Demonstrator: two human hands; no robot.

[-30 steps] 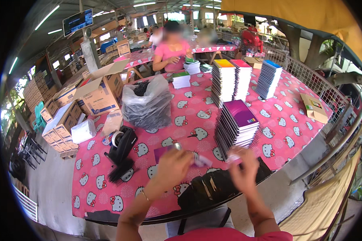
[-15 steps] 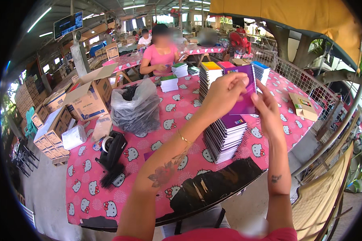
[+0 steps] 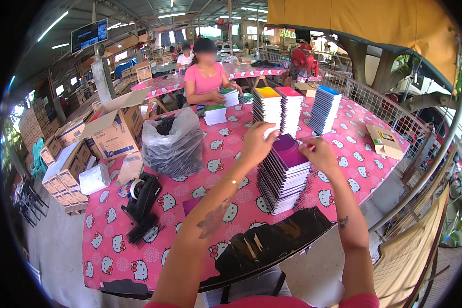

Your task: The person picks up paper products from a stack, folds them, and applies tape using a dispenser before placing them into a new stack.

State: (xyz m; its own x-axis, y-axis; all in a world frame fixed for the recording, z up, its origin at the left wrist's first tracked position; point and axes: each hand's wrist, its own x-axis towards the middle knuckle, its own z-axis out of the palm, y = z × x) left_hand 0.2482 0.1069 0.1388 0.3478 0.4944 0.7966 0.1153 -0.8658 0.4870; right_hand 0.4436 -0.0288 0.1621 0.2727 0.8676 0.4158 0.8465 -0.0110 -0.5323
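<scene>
A tall stack of spiral notebooks (image 3: 282, 187) with black coils stands near the table's front edge. On top lies a purple notebook (image 3: 291, 152), squarely over the ones below. My left hand (image 3: 259, 145) is at its far left corner, fingers curled in against the edge and partly hidden. Across from it, my right hand (image 3: 321, 155) has thumb and fingertips closed at the right edge. Behind my hands rise stacks of yellow-covered notebooks (image 3: 267, 102), red-covered notebooks (image 3: 289, 108) and blue-covered notebooks (image 3: 324, 110).
A plastic bag of black coils (image 3: 172, 146), a black tape dispenser (image 3: 142, 195) and a black brush (image 3: 142, 229) lie left on the pink table (image 3: 210, 197). An open carton (image 3: 115, 128) stands beyond. A co-worker (image 3: 205, 82) sits opposite by green-covered stacks (image 3: 215, 114). Flattened cardboard (image 3: 384, 141) lies right.
Both hands have come down, and the purple notebook held upright before now lies on the stack. The co-worker's hand has moved to a green-covered stack.
</scene>
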